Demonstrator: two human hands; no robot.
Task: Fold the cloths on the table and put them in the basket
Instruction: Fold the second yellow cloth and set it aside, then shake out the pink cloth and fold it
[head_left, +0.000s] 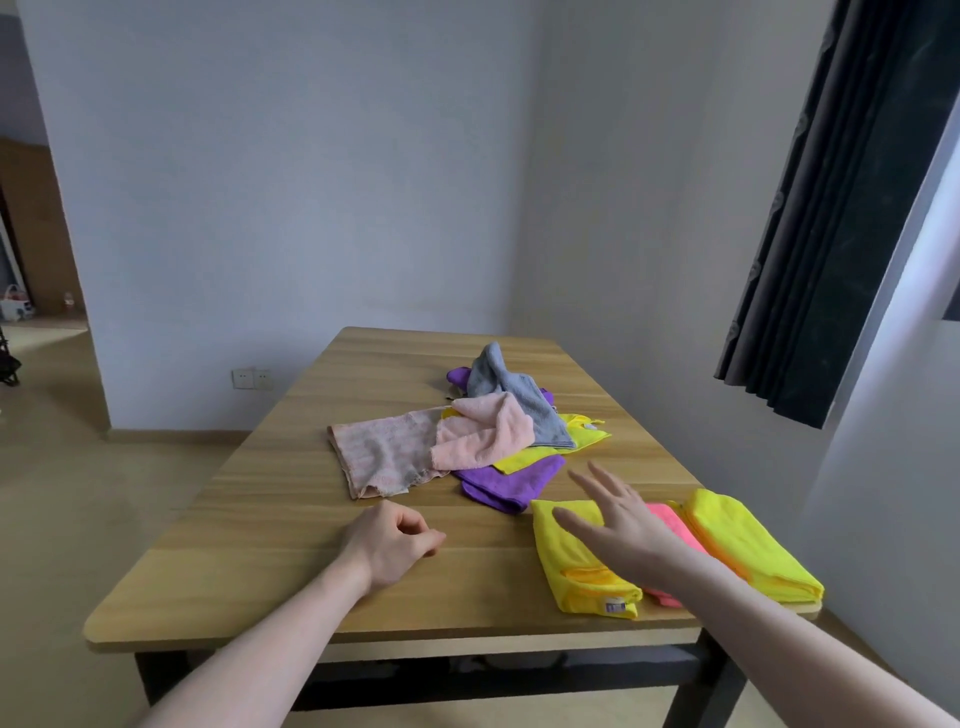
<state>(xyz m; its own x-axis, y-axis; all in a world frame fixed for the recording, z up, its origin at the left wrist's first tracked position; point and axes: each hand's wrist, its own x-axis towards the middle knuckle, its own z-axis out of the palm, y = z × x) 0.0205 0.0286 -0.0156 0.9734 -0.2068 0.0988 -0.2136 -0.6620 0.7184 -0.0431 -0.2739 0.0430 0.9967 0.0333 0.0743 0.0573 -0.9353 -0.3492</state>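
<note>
Head view: right hand (623, 525) spread flat over folded yellow cloth (576, 566).

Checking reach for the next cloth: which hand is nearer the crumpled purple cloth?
Right. The right hand hovers just right of the crumpled purple microfibre cloth, fingers spread. The left hand rests curled on the wooden table, farther off to its left.
</note>
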